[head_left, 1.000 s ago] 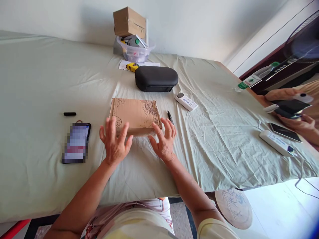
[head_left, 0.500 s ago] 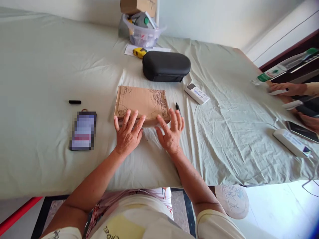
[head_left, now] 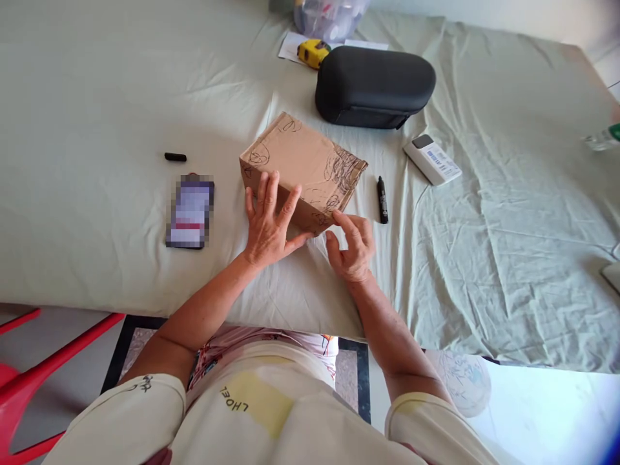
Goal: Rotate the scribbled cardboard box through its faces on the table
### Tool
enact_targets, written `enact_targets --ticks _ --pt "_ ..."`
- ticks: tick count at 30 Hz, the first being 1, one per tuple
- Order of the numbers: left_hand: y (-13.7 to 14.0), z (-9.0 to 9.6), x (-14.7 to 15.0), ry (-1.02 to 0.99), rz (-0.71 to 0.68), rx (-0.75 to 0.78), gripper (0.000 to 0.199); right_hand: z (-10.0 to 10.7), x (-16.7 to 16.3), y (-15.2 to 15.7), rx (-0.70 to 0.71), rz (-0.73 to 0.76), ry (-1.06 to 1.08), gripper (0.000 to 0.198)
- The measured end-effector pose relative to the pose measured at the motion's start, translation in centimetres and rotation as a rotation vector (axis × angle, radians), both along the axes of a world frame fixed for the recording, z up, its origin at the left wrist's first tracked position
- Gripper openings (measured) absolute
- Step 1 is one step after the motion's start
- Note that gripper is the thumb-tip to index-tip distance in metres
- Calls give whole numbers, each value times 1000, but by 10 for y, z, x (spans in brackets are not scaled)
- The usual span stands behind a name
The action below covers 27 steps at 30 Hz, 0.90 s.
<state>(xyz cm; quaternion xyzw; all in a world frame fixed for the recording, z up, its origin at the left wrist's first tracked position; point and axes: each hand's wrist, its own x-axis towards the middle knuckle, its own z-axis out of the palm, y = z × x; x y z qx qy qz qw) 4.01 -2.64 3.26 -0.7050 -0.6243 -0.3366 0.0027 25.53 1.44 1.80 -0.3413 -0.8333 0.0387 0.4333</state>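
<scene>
A brown cardboard box [head_left: 307, 158] with black pen scribbles at its corners sits turned at an angle on the cloth-covered table. My left hand [head_left: 268, 223] rests with spread fingers against the box's near side. At the near right corner, my right hand [head_left: 352, 244] touches the box with its index fingertip; the thumb is apart and the other fingers are curled. Neither hand grasps anything. Just right of the box lies a black marker [head_left: 382, 200], and its separate black cap [head_left: 175, 157] is far to the left.
A phone [head_left: 191, 213] lies left of the box. Behind are a black zip case [head_left: 375, 84], a yellow tape measure [head_left: 314, 53] and a plastic basket [head_left: 329, 19]. A white power bank [head_left: 433, 160] lies to the right. Red chair legs [head_left: 62, 352] stand below left.
The box has turned clockwise, so its near right corner now points toward me. My right hand's fingers have curled from spread to one extended index finger. The view has tilted downward.
</scene>
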Motion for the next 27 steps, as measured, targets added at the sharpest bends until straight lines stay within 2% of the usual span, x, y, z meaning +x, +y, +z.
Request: enact_targets --ticks 3,6,11,16,21,27 --pt "-4 -2 4 20 -80 38 86 0 -10 -7 7 100 -25 57" --pt "-6 -4 5 0 -101 85 71 -2 -18 -9 25 171 -62 56" --pt "-3 -7 2 -20 -74 144 63 -8 -17 -1 -84 129 -173 46" --pt "0 -8 0 -44 -107 195 47 -5 -9 6 -65 147 -164 44" --pt "1 -8 -2 -45 -191 353 36 1 0 17 -61 16 -120 46" --pt "6 -12 -14 -139 -227 280 30 3 22 33 -154 -239 17 49"
